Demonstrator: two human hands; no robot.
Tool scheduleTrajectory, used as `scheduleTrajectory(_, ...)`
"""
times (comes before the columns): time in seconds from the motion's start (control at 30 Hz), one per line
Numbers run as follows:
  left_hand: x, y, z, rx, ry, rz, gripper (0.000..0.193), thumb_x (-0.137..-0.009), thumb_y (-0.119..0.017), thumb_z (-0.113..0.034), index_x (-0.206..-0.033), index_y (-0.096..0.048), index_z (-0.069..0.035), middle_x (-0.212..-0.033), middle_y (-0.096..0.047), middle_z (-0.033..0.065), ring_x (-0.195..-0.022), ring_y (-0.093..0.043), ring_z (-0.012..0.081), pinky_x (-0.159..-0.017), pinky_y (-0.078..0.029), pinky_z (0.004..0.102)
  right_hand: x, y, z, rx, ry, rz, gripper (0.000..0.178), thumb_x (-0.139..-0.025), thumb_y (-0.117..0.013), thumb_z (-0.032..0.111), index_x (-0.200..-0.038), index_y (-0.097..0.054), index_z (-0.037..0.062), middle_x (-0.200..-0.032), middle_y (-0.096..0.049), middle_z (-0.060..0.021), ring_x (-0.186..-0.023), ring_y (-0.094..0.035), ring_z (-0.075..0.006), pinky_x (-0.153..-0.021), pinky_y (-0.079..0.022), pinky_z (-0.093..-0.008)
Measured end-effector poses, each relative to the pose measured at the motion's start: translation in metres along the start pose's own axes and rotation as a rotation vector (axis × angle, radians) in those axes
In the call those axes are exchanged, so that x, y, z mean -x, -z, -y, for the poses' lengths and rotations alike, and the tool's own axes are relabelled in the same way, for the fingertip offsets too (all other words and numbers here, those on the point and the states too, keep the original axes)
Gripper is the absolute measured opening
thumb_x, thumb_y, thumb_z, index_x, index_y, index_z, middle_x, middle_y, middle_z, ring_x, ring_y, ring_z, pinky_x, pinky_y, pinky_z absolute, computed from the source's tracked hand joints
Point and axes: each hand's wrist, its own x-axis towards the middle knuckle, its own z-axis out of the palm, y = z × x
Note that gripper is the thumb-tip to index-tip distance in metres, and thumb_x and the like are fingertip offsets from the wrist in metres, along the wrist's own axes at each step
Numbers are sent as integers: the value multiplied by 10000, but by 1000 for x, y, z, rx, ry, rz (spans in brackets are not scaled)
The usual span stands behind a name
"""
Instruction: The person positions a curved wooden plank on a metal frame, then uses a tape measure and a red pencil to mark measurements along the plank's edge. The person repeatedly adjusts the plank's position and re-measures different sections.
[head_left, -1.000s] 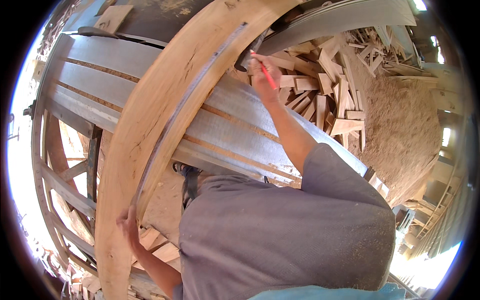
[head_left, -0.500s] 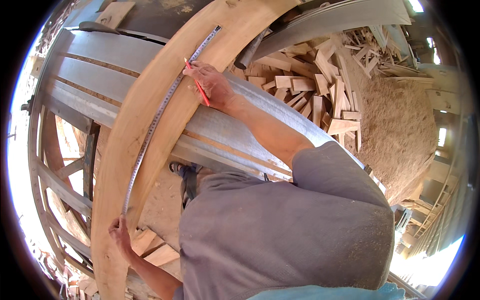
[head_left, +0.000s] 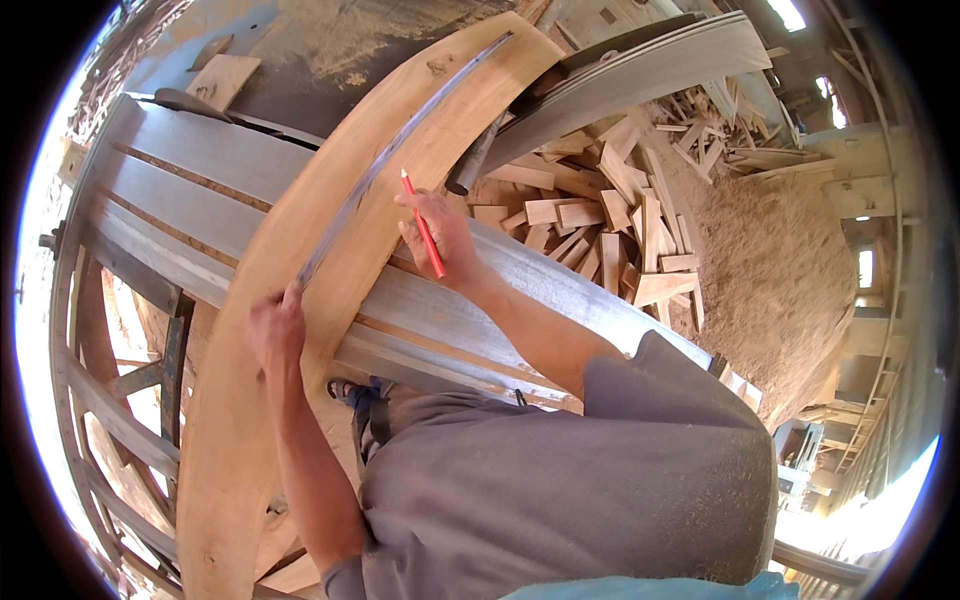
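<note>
A long curved wooden plank (head_left: 225, 440) lies across the grey metal machine table (head_left: 480, 285). A measuring tape (head_left: 400, 137) runs along the plank's upper half, somewhat blurred. My left hand (head_left: 277, 328) is over the plank, fingers pinched on the tape's near end. Off the plank's right edge, my right hand (head_left: 445, 238) grips a red pencil (head_left: 434, 256), point upward. That hand is apart from the tape.
Offcuts of wood (head_left: 590, 215) are heaped beyond the table, beside a mound of sawdust (head_left: 770, 270). A grey beam (head_left: 640, 80) extends from the plank's far end. At left stands a curved frame (head_left: 120, 410). A small board (head_left: 225, 82) lies at the upper left.
My left hand has moved up along the plank with the tape's near end, and the tape has shifted toward the far end. My right hand with the pencil has come off the tape, toward me.
</note>
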Motion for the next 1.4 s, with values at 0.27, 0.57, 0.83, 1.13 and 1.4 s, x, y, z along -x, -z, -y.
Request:
scheduleTrajectory(0.27,-36,-31,-93,-104,-105,17,421,-856,-614,-431,-985,-773,-64,-999,-715,230,-970,-690,392,-838,-528,473,30,12,2,-55,-160,18,336,-857,-655,37,-1190,-616,43,-1122,-640,-215,-1068,-612,-397,-918,-501,-424)
scheduleTrajectory(0.57,-28,-26,-51,69,-68,-13,419,-882,-632,-435,-932,-763,-41,-870,-715,183,-825,-681,335,-747,-514,446,33,11,2,-105,-165,33,281,-878,-663,38,-1158,-662,42,-998,-681,-178,-914,-665,-329,-821,-524,-358)
scheduleTrajectory(0.83,56,49,144,-111,239,-216,426,-875,-654,-502,-996,-778,-113,-965,-728,171,-944,-692,354,-827,-520,429,34,-10,22,-251,-214,156,230,-916,-673,61,-1144,-687,27,-995,-726,-178,-839,-710,-233,-745,-550,-305)
scheduleTrajectory(1.13,99,69,197,-233,371,-367,389,-872,-675,-504,-998,-787,-153,-1022,-727,122,-968,-683,330,-849,-511,422,40,-77,81,-453,-15,476,235,-912,-694,102,-1130,-688,13,-1019,-727,-171,-857,-718,-261,-737,-558,-322)
scheduleTrajectory(1.4,101,75,189,-235,383,-322,387,-876,-664,-483,-1006,-792,-141,-1008,-725,151,-987,-675,340,-868,-503,421,52,-101,106,-400,196,641,201,-881,-715,72,-1078,-707,29,-978,-725,-145,-821,-697,-261,-707,-552,-330)
